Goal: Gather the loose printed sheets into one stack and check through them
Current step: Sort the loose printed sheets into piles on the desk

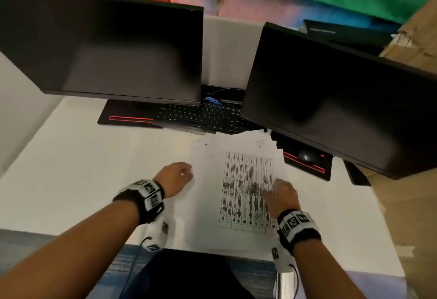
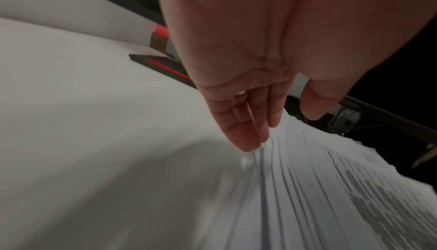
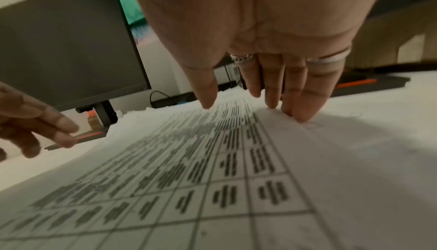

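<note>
A loose pile of white printed sheets (image 1: 212,194) lies on the white desk, its edges fanned out unevenly; the top sheet carries a dense printed table (image 3: 212,170). My left hand (image 1: 176,177) sits at the pile's left edge, straight fingers (image 2: 246,136) touching the staggered sheet edges (image 2: 295,188). On the table's right side rests my right hand (image 1: 282,193), its straight fingertips (image 3: 300,113) pressing down on the top sheet. Neither hand holds anything.
Two dark monitors (image 1: 113,50) (image 1: 335,95) hang over the back of the desk. A black keyboard (image 1: 201,116) lies just behind the papers, and a mouse (image 1: 306,156) sits on a black pad at the right. The desk's near edge (image 1: 94,233) runs close to my lap.
</note>
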The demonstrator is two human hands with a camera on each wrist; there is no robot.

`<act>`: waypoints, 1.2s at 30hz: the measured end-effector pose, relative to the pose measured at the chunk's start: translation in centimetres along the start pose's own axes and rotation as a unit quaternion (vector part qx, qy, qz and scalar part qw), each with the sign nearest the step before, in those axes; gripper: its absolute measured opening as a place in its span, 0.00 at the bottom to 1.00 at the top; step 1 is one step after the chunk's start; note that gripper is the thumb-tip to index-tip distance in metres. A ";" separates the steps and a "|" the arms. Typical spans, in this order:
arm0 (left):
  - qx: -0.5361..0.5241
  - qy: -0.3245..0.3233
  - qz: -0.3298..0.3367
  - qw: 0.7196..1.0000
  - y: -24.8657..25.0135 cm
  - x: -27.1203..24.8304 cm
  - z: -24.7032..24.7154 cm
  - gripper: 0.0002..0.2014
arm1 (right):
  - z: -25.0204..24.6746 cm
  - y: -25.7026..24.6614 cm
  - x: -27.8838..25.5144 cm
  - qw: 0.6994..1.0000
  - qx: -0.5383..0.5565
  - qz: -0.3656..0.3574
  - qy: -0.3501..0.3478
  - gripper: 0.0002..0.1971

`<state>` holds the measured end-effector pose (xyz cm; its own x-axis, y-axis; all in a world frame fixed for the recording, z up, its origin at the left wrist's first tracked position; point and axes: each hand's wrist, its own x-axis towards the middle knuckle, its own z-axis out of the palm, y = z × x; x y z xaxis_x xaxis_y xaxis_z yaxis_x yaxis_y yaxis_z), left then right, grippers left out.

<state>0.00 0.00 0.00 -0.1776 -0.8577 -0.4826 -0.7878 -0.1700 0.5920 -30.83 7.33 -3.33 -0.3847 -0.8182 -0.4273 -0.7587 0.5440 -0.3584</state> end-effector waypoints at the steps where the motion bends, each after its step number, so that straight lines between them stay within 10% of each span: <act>1: 0.002 -0.010 -0.009 1.000 0.4 0.4 0.6 0.14 | 0.2 -0.4 0.0 1.000 0.014 0.010 0.003 0.35; 11: -0.064 0.074 -0.077 0.992 2.0 0.8 4.2 0.34 | 1.3 -2.7 -0.7 0.996 0.074 0.057 -0.008 0.42; 18: -0.086 0.158 -0.142 0.973 0.5 1.0 3.6 0.08 | 3.0 -4.5 -0.5 0.957 0.282 0.066 -0.035 0.45; 24: -0.193 0.187 -0.089 0.959 -0.6 0.6 2.7 0.15 | 2.0 -5.6 0.0 0.929 0.362 0.014 -0.072 0.35; 27: -0.243 0.134 -0.066 0.958 -0.6 0.0 1.6 0.29 | 0.6 -5.2 0.6 0.936 0.346 -0.047 -0.051 0.33; 30: -0.282 0.105 -0.037 0.953 0.1 -0.5 1.8 0.15 | 0.3 -5.4 0.8 0.949 0.307 -0.065 -0.036 0.33; 36: -0.269 0.231 -0.036 0.934 -1.4 -0.9 -1.1 0.14 | -0.4 -4.0 1.4 0.991 0.132 0.005 0.028 0.46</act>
<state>1.87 0.45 0.32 0.2364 -0.9312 -0.2774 -0.3551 -0.3485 0.8674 -28.51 3.92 -2.15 -0.4257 -0.8173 -0.3883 -0.5937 0.5761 -0.5618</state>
